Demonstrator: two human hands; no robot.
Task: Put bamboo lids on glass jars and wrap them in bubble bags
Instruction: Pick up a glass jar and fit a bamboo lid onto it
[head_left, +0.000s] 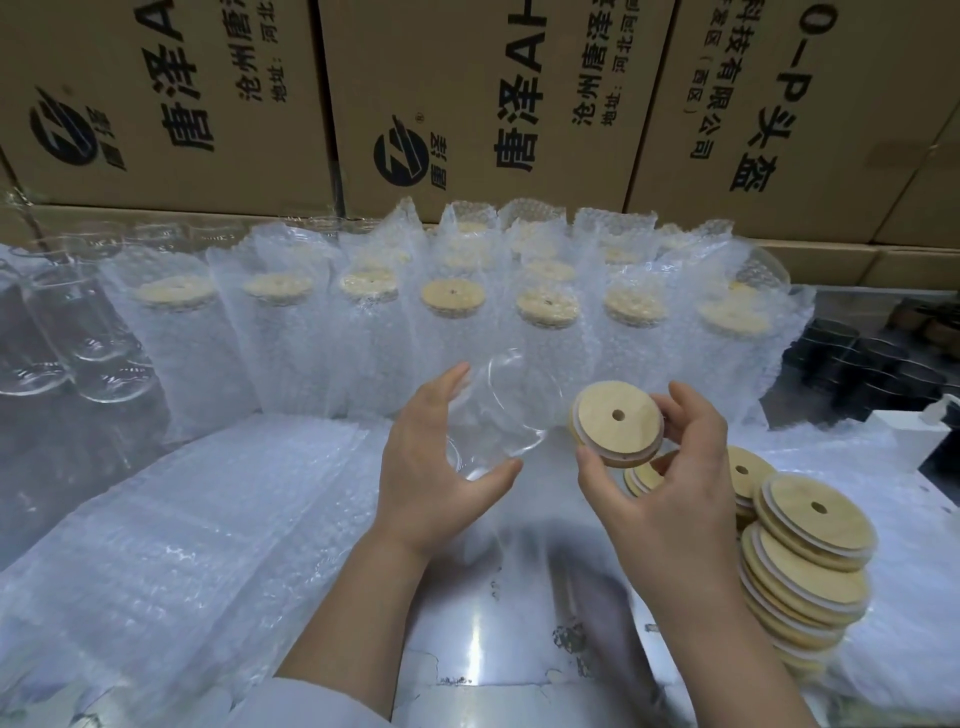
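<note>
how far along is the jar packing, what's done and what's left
Done: rows of lidded, bagged jars stand at the back. In hand: the left grip holds a bare glass jar and the right grip holds a bamboo lid beside its mouth, not on yet. Left: unlidded jars far left, a stack of lids at right, flat bubble bags.

A clear glass jar (493, 410), tilted in the left hand (436, 467), has its mouth just beside a round bamboo lid (618, 423) with a centre hole, pinched by the right hand (670, 483). Spare lids (800, 571) are stacked at right; flat bubble bags (208, 519) lie left; bagged jars (452, 322) stand behind.
</note>
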